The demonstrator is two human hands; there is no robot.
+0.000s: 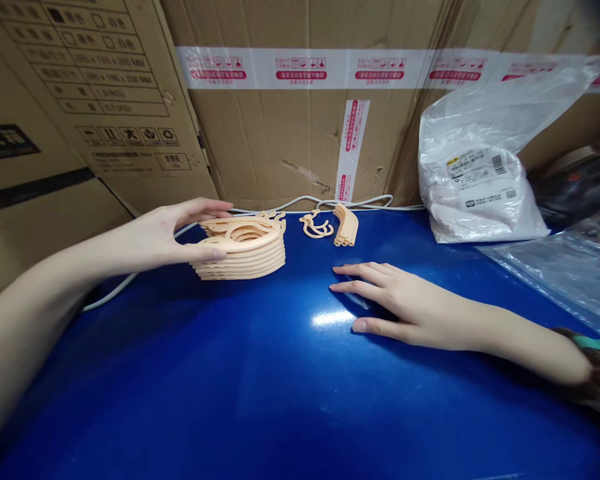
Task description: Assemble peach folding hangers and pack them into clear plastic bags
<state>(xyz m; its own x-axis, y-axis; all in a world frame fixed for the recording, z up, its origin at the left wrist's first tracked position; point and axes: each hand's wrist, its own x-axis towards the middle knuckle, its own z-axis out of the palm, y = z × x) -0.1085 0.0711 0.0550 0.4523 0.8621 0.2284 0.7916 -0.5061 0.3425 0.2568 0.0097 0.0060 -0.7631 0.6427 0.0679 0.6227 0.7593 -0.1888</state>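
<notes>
My left hand is at a stack of curved beige plastic pieces that look like folding-hanger parts. The thumb lies along the near side and the fingers reach over the far side, gripping the stack's left end; the fingertips behind are partly hidden. Small beige hooks rest in a loose cluster to the right of the stack. Beside them is a short bundle of curved beige arms. My right hand hovers or rests over the blue surface nearer to me, fingers spread, holding nothing.
Blue tabletop spreads below everything. Taped cardboard boxes wall off the back, another printed box the left. A white cable runs along the rear edge. A white plastic bag with a label and clear plastic film lie right.
</notes>
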